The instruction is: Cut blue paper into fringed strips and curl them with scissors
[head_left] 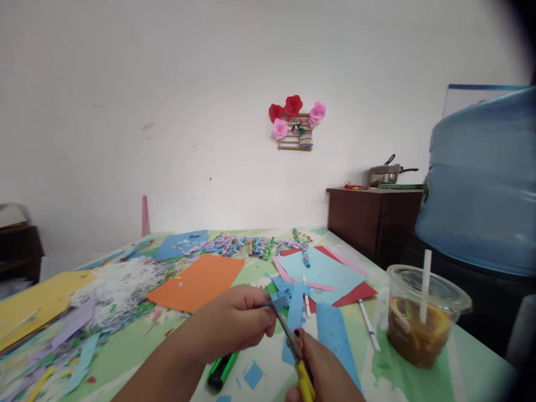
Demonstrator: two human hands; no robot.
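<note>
My left hand (233, 324) is closed in a pinch on a small blue paper strip (281, 301) held above the table. My right hand (322, 369) grips yellow-handled scissors (288, 340), blades open and pointing up-left into the blue paper at my left fingertips. A longer blue paper strip (294, 321) lies just under the blades. Beside it lies a wider blue strip (335, 340).
Green patterned table (125, 346) strewn with paper scraps. Orange sheet (196, 282), white shredded paper (119, 290), yellow sheets (33, 304) at left. Light blue and red sheets (322, 273), white pens (368, 324), green cutter (221, 371). Plastic cup with drink and straw (419, 321) at right. Water jug (481, 178).
</note>
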